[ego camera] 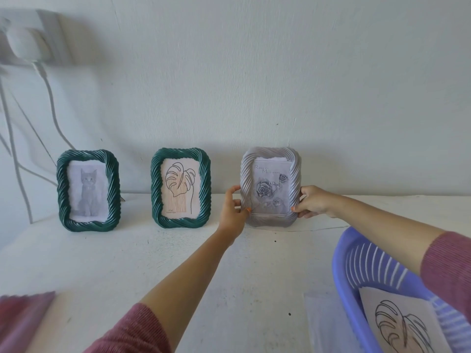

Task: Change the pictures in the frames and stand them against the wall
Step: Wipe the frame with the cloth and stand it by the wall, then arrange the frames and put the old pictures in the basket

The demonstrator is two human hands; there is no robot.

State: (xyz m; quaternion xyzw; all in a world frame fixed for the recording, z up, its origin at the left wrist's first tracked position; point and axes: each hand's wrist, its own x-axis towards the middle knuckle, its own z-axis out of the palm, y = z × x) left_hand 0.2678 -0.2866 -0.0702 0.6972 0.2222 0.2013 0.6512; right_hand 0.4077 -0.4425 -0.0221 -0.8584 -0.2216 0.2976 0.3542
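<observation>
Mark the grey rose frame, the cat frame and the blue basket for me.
grey rose frame [266,190], head view, on the rose print
cat frame [88,191], head view, on the cat print
blue basket [340,261], head view, on its left rim

Soft, cool, even daylight, seemingly from the left: the wall socket [23,36] and the green cat frame [88,189] throw faint shadows rightward onto the wall [305,72]. The centre is sharp; left corners are smeared, and edges bow outward.
</observation>
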